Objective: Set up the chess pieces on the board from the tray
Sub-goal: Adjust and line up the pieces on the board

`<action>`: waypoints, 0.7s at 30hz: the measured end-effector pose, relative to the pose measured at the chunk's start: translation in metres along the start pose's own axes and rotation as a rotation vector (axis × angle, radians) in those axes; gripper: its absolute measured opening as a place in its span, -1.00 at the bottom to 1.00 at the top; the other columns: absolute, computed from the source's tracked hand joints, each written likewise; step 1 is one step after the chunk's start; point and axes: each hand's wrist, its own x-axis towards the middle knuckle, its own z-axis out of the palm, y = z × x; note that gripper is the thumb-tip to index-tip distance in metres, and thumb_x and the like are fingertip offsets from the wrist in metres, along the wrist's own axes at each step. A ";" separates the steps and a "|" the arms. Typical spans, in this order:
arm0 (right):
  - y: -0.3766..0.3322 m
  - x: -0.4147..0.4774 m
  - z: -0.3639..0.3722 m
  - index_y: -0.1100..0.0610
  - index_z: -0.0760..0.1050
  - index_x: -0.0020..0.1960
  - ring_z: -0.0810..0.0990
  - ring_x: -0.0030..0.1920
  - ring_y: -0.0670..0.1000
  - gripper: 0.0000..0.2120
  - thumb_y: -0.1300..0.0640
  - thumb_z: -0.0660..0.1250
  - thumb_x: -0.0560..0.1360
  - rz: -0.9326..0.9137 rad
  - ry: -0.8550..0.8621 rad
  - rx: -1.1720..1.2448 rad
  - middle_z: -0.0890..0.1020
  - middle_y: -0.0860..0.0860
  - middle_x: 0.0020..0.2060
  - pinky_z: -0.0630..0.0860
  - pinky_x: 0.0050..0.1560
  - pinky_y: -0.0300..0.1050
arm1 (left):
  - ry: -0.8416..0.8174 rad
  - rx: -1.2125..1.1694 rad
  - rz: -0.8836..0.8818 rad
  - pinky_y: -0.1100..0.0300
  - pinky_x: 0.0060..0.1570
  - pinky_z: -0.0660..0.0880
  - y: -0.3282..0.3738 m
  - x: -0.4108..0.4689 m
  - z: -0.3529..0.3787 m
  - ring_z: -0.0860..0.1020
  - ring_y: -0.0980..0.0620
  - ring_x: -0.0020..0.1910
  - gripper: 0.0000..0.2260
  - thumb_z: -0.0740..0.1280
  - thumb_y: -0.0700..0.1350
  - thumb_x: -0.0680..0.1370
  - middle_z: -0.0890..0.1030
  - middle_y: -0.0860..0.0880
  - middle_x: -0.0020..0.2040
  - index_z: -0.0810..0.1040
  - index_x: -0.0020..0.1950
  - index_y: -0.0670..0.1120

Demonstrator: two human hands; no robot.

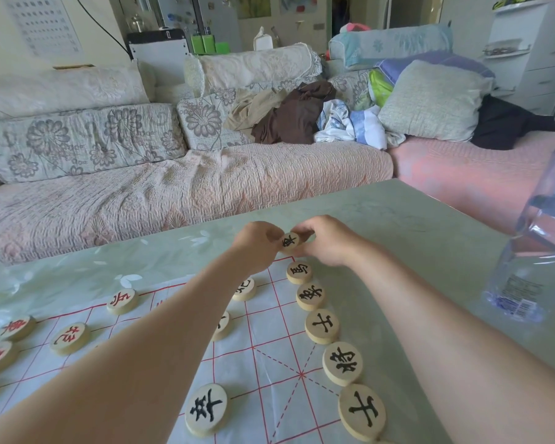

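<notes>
A home living room — quilted sofa (186, 174), cushions (77, 139), heaped clothes (289, 116).

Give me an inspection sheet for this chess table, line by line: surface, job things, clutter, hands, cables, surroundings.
Surface: table under a pale green flowered cover; paper board with red lines lies on it.
Job's things: black-lettered pieces in a row along the board's right edge; red-lettered pieces at its left; tray not in view.
Clutter: clear water bottle standing on the table, right of the board.
Hands: left hand and right hand together pinch the held piece, black-lettered, at the board's far right corner.
Cables: one black cable against the far wall.
Surroundings: sofa with cushions and heaped clothes.
</notes>
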 end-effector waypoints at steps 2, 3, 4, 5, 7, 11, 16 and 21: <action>0.005 0.003 0.004 -0.09 0.64 0.11 0.59 -0.05 -0.06 -0.57 -0.27 0.50 0.32 0.035 -0.016 -0.067 0.66 -0.17 -0.10 0.49 0.05 -0.12 | -0.026 0.112 0.058 0.28 -0.06 0.40 -0.003 -0.001 0.001 0.55 0.02 -0.01 -0.76 0.32 -0.18 0.56 0.62 -0.01 0.12 0.57 0.22 -0.05; 0.007 0.004 0.005 -0.07 0.65 0.09 0.56 -0.07 -0.07 -0.56 -0.30 0.49 0.33 0.047 -0.022 -0.081 0.64 -0.17 -0.14 0.45 -0.02 -0.15 | -0.030 0.152 0.078 0.27 -0.01 0.40 -0.004 -0.002 0.001 0.55 0.02 0.06 -0.73 0.31 -0.18 0.56 0.60 0.01 0.15 0.56 0.25 -0.04; 0.007 0.004 0.005 -0.06 0.66 0.03 0.54 -0.10 -0.06 -0.60 -0.30 0.48 0.34 0.050 -0.032 -0.090 0.63 -0.16 -0.18 0.41 -0.09 -0.16 | -0.034 0.178 0.090 0.26 0.02 0.40 -0.005 -0.003 0.000 0.55 0.01 0.10 -0.72 0.32 -0.18 0.56 0.59 0.02 0.17 0.54 0.27 -0.02; 0.007 0.004 0.005 -0.06 0.66 -0.04 0.55 -0.12 -0.05 -0.66 -0.29 0.47 0.37 0.053 -0.043 -0.098 0.64 -0.14 -0.20 0.41 -0.13 -0.16 | -0.042 0.189 0.095 0.26 0.04 0.42 -0.007 -0.003 -0.001 0.55 0.01 0.11 -0.71 0.32 -0.19 0.56 0.59 0.03 0.17 0.54 0.27 -0.01; 0.006 0.002 0.003 -0.06 0.67 0.05 0.60 0.01 0.01 -0.71 -0.21 0.46 0.44 0.053 -0.068 -0.109 0.69 -0.08 -0.04 0.48 0.00 -0.10 | -0.069 0.205 0.107 0.25 0.01 0.45 -0.009 -0.003 -0.002 0.56 0.02 0.06 -0.74 0.34 -0.17 0.55 0.60 0.03 0.15 0.56 0.23 0.00; 0.002 0.000 -0.001 -0.01 0.52 0.38 0.52 0.33 0.05 -0.60 -0.06 0.37 0.56 0.080 -0.050 -0.122 0.59 -0.03 0.29 0.40 0.37 -0.05 | -0.092 0.229 0.140 0.26 -0.05 0.43 -0.014 -0.006 -0.005 0.53 0.07 -0.05 -0.76 0.37 -0.17 0.52 0.62 0.06 0.10 0.59 0.17 0.03; -0.001 -0.003 0.002 -0.06 0.58 0.29 0.57 0.25 0.00 -0.70 0.05 0.36 0.56 0.056 -0.036 -0.152 0.65 -0.07 0.21 0.42 0.33 -0.09 | -0.081 0.196 0.147 0.28 -0.06 0.43 -0.017 -0.006 -0.005 0.53 0.09 -0.08 -0.75 0.43 -0.16 0.48 0.64 0.07 0.04 0.60 0.14 0.00; -0.004 -0.003 0.000 -0.05 0.57 0.31 0.57 0.22 0.00 -0.68 0.10 0.34 0.57 0.047 -0.038 -0.168 0.64 -0.07 0.18 0.43 0.32 -0.09 | -0.071 0.195 0.160 0.26 -0.07 0.42 -0.018 -0.007 -0.004 0.53 0.07 -0.08 -0.76 0.41 -0.15 0.49 0.61 0.09 0.02 0.57 0.15 0.02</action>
